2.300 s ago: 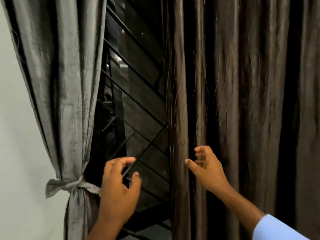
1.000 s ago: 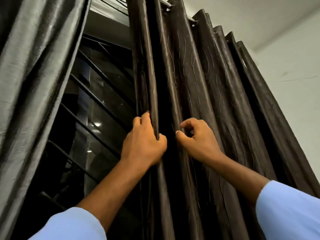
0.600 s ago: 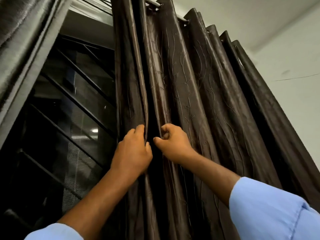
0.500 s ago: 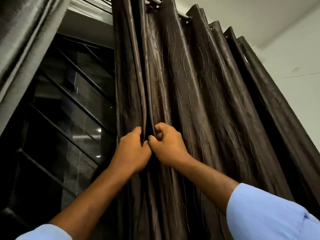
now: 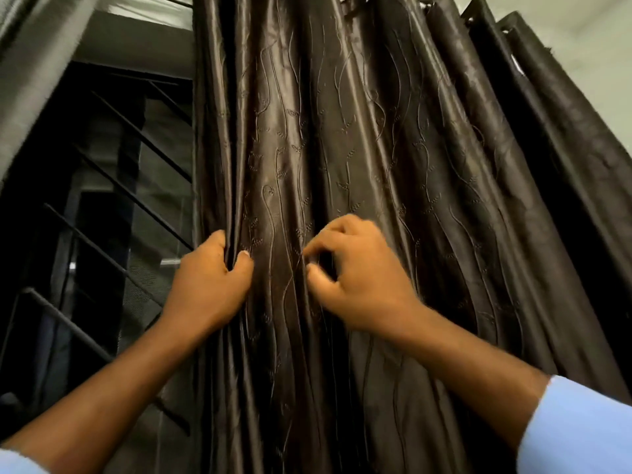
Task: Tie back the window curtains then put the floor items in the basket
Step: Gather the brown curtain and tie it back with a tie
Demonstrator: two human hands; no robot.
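We are at the window, both hands up on the brown curtain (image 5: 342, 165), which hangs in long pleats from its rail and covers the right side of the view; no tie is seen around it here, so we judge it not yet tied back. At the top left a strip of the grey curtain (image 5: 30, 39) slants across the corner; whether that one is tied cannot be told from what shows. Between the two lies the dark window (image 5: 113, 206) with its slanted metal bars. The floor, its items and the basket are all out of view, so we take that half of the job as not begun, though we cannot confirm it. By our reckoning we are in the first part: bunching the brown curtain toward the right before any tie goes on. Left hand (image 5: 210, 282): raised on a bare forearm, back of the hand toward us, fingers wrapped round the curtain's left edge and thumb pressed on the front of the fold, a firm grip on the cloth. Right hand (image 5: 362, 278): raised just beside it, a flat band of cloth between the two, fingers curled and thumb tip drawn toward the forefinger over the next pleat; it is somewhat blurred, and it looks to be pinching that fold, though how much cloth it has we cannot tell. A light blue sleeve (image 5: 578, 429) shows on the right arm at the lower right corner
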